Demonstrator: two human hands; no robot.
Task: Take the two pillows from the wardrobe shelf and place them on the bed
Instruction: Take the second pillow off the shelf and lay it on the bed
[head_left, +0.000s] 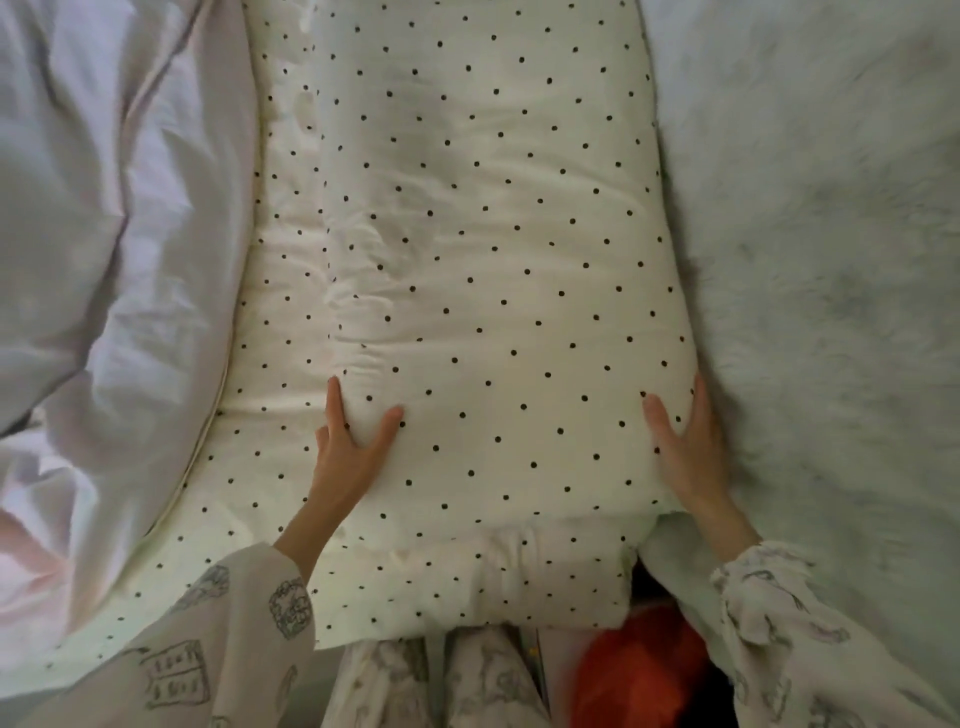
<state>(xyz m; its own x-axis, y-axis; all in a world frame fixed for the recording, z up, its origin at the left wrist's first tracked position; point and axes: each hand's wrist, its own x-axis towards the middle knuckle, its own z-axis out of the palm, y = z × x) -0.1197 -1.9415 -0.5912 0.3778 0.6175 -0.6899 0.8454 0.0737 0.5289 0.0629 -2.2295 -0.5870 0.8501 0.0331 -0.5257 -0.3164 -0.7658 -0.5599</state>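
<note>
A cream pillow with small dark dots (493, 260) lies lengthwise away from me in the middle of the view. It rests on a second pillow (260, 467) of the same dotted fabric, which shows along the left side and the near end. My left hand (348, 447) grips the top pillow's near-left corner, thumb on top and fingers along the side. At the near-right corner, my right hand (685, 447) holds it the same way. Both pillows sit on the bed between a white duvet (104, 234) and a fluffy pale blanket (831, 260).
The crumpled white duvet rises in folds on the left. On the right, the furry blanket covers the bed. An orange-red object (634, 670) shows below the pillows' near end, by my patterned clothing (467, 680).
</note>
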